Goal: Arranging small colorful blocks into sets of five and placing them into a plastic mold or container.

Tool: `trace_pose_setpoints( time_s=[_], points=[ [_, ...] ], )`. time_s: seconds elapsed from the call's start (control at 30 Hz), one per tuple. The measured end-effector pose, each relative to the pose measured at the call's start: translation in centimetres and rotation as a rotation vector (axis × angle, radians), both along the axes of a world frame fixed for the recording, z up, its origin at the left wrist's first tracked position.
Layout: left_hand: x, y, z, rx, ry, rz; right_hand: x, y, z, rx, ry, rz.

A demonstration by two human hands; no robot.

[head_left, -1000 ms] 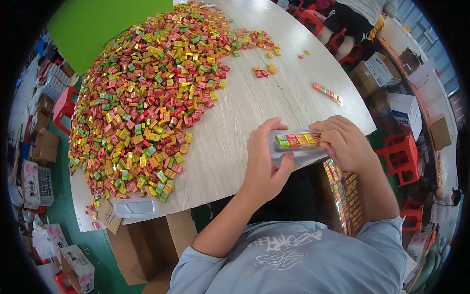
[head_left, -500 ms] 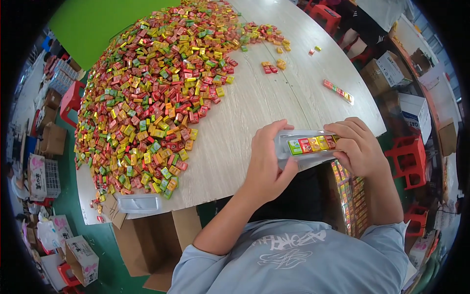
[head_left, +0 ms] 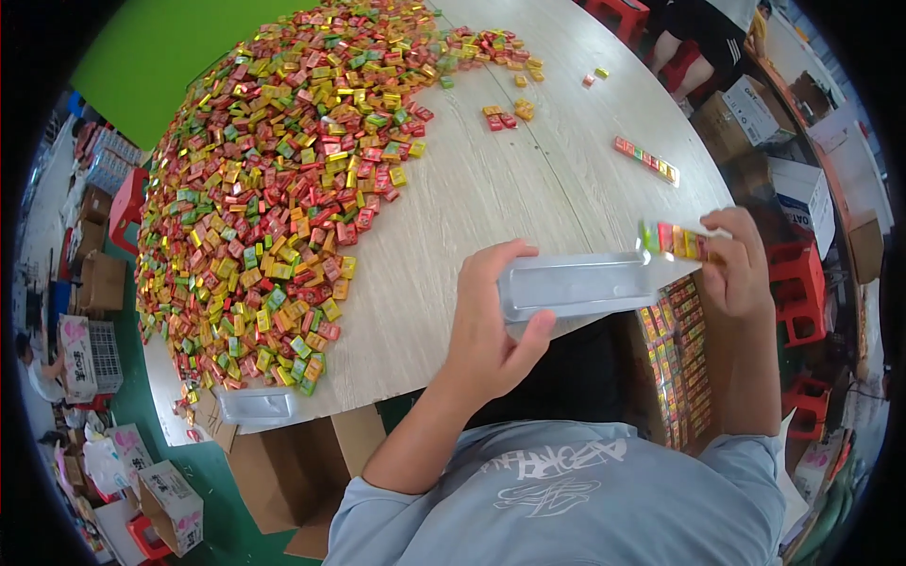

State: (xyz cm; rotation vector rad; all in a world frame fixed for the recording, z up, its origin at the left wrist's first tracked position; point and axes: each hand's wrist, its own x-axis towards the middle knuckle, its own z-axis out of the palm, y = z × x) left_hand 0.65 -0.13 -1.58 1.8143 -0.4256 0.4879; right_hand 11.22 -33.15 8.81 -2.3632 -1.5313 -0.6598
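My left hand (head_left: 491,325) grips a clear plastic tray (head_left: 578,286) at its left end, thumb on the near side and fingers on the far side. No pieces lie inside the tray. Just past its right end, my right hand (head_left: 738,269) pinches a short row of small wrapped pieces (head_left: 678,241) in green, red and yellow, smeared by motion. Farther back on the table lies a similar packed row (head_left: 646,160). A large heap of loose small wrapped pieces (head_left: 274,198) covers the table's left side.
Another clear tray (head_left: 257,407) sits at the table's (head_left: 444,311) front left edge, above an open cardboard box (head_left: 283,472). Beside my right forearm stands a carton of packed rows (head_left: 681,368). Red stools (head_left: 797,292) and boxes line the right. A person (head_left: 703,42) stands at the far right.
The coloured row has come out of the tray and moved right in my right hand. My left hand keeps the tray, which has shifted slightly left.
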Motion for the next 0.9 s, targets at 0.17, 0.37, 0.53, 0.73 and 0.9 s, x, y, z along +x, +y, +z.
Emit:
trace_pose_setpoints(
  time_s=[0.17, 0.37, 0.53, 0.73, 0.9],
  points=[
    [-0.5, -0.8, -0.5, -0.203, 0.086, 0.016, 6.3, -2.4, -2.8, 0.066, 0.08, -0.334],
    [-1.1, -0.5, -1.5, -0.167, 0.16, 0.003, 12.5, -3.3, -7.8, -0.074, 0.22, -0.506],
    [-1.3, -0.3, -1.5, -0.14, 0.171, 0.001, 13.6, -2.9, -9.4, -0.166, 0.197, -0.581],
    [-1.0, 0.0, -1.4, -0.027, 0.107, -0.017, 13.5, 0.4, -8.3, -0.071, -0.003, -0.475],
    [-1.0, -0.2, -1.5, -0.084, 0.1, 0.014, 14.4, 14.4, -6.2, 0.015, -0.073, 0.035]
  ],
)
